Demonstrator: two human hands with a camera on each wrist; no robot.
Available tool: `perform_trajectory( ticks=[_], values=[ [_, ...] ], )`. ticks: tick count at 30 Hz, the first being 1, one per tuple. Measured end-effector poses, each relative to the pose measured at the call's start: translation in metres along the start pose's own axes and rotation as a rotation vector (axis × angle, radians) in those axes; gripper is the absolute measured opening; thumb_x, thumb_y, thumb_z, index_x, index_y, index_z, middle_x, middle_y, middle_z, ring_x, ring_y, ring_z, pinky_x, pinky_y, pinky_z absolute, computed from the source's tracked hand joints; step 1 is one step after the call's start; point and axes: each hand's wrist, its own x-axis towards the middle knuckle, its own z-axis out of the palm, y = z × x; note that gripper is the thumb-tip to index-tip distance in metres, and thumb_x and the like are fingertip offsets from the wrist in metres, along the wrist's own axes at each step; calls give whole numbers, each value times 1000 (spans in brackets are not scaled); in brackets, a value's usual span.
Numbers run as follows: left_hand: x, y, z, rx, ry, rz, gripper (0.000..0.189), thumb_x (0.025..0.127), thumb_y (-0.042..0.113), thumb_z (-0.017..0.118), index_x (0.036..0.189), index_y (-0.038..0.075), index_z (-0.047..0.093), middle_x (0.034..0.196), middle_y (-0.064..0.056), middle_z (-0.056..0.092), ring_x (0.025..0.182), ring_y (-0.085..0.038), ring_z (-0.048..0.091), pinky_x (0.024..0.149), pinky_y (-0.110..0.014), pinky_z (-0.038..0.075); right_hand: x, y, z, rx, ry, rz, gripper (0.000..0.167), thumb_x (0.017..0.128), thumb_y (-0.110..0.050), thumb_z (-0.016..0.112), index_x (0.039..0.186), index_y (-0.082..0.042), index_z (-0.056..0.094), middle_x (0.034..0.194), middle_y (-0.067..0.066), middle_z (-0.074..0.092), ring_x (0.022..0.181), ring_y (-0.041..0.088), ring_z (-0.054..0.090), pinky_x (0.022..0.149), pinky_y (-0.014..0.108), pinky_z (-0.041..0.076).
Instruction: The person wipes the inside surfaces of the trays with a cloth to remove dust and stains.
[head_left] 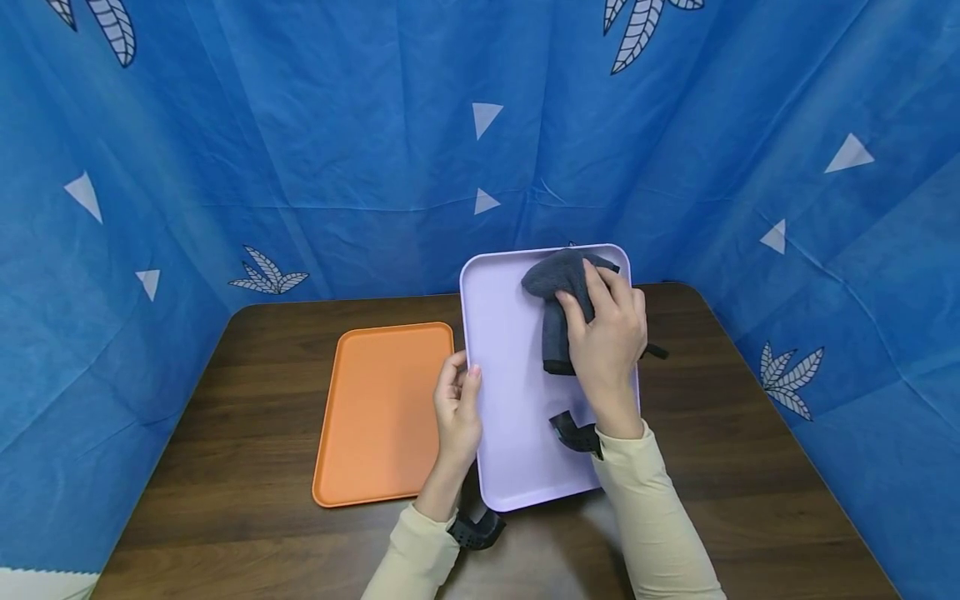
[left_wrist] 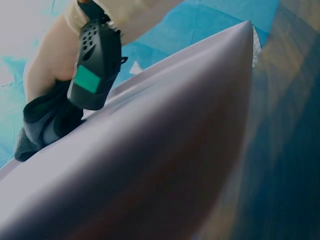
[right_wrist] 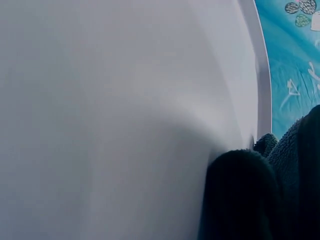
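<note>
My left hand grips the left rim of a lilac tray, thumb on the inner side, and holds it tilted up off the table. With my right hand I hold a bunched dark grey cloth against the tray's inner face, near its upper right corner. A folded part of the cloth hangs below the fingers. In the right wrist view the cloth lies against the tray's surface close to the raised rim. The left wrist view shows the tray edge-on, with the cloth beyond it.
An orange tray lies flat on the dark wooden table, left of the lilac one. A blue patterned curtain surrounds the table at the back and sides. Each wrist wears a black camera device.
</note>
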Motion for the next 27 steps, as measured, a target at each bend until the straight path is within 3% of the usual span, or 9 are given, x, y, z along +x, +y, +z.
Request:
perform_trajectory(
  ticks=[7,10,13,20,27],
  values=[
    [-1,-1,1,20,7,8,26,100,5,46,118,-14,50,99,-29,64,86,-4,65,69,-21,54,-8,-13,10,19,4,-9,45,86,-29,75,125,-9,67,119,18,65,93,38,55,78,49,48],
    [-1,-2,2,34,9,22,26,100,4,46,118,-14,50,101,-36,61,88,-3,65,71,-20,54,-11,-20,14,21,7,-26,45,86,-30,75,124,-9,68,119,18,65,90,38,55,77,48,48],
    [-1,-3,2,46,13,42,25,100,3,46,117,-14,51,99,-32,62,88,-3,64,72,-19,53,-14,-28,18,30,15,-40,44,85,-30,75,124,-9,68,118,17,65,88,36,54,75,47,47],
    [-1,-4,5,81,25,73,22,100,1,45,114,-13,53,76,5,52,70,-1,51,61,-16,38,-23,-46,24,29,3,-63,43,86,-30,73,124,-12,68,119,15,65,88,35,54,77,45,46],
    [-1,-5,5,102,41,92,21,99,0,44,113,-13,54,72,4,47,63,-3,42,56,-20,34,-26,-51,29,11,29,-64,43,85,-32,74,123,-13,68,119,14,66,88,34,54,73,45,45]
  ],
)
